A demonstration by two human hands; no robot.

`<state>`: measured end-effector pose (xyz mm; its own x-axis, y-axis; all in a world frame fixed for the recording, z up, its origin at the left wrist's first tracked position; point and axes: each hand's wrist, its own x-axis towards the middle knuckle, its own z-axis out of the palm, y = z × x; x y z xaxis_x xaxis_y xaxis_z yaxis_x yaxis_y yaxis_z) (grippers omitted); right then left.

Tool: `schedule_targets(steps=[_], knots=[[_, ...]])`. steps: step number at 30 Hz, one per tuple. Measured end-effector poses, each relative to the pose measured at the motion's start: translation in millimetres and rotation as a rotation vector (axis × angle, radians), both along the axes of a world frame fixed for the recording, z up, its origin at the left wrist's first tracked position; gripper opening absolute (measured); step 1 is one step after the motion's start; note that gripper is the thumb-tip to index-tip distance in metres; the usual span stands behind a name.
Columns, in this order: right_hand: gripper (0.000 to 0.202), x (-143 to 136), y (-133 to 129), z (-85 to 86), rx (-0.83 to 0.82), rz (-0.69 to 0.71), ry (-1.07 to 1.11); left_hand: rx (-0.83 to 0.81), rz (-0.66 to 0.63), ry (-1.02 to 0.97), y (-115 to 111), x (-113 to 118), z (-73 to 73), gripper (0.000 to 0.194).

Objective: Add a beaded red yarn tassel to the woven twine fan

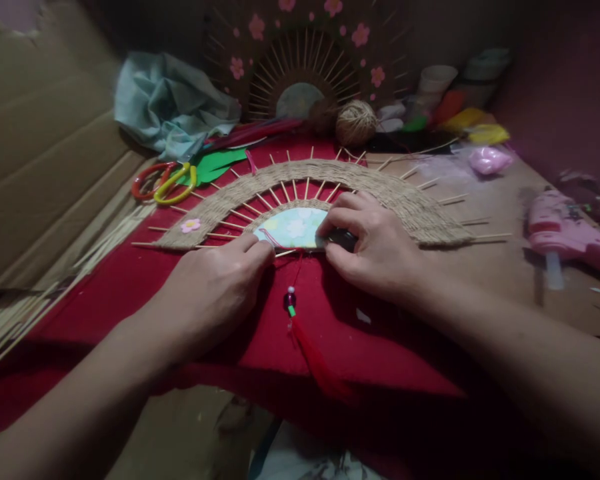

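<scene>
A half-round woven twine fan (360, 175) with thin wooden ribs lies flat on the red cloth. At its centre is a light-blue half disc (295, 225) with pale flower shapes. My left hand (220, 283) is closed at the disc's left corner, fingertips pinching the fan's straight edge; a short pale stick tip shows beside them. Curled over the disc's right end, my right hand (373, 243) grips a dark rounded object (341, 239), mostly hidden by the fingers. From the edge between my hands hangs a red tassel (317, 357) with a dark bead (290, 300) on a red cord.
Orange and yellow scissor handles (176, 183), green sheets (217, 165) and a blue-grey cloth (170, 100) lie at the back left. Behind stands another flowered fan (300, 100), with a twine ball (356, 123). A pink glue gun (565, 230) rests right; thin sticks (70, 270) lie left.
</scene>
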<state>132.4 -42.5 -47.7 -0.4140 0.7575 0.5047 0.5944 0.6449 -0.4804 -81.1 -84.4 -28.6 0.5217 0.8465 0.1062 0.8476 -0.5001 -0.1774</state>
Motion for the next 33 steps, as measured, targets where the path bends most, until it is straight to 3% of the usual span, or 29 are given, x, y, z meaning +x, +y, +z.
schedule_targets(steps=[33], knots=[[0.017, -0.5, -0.6, 0.3, 0.014, 0.0, -0.005, -0.037, 0.05, 0.009, 0.3, 3.6, -1.9, 0.025]])
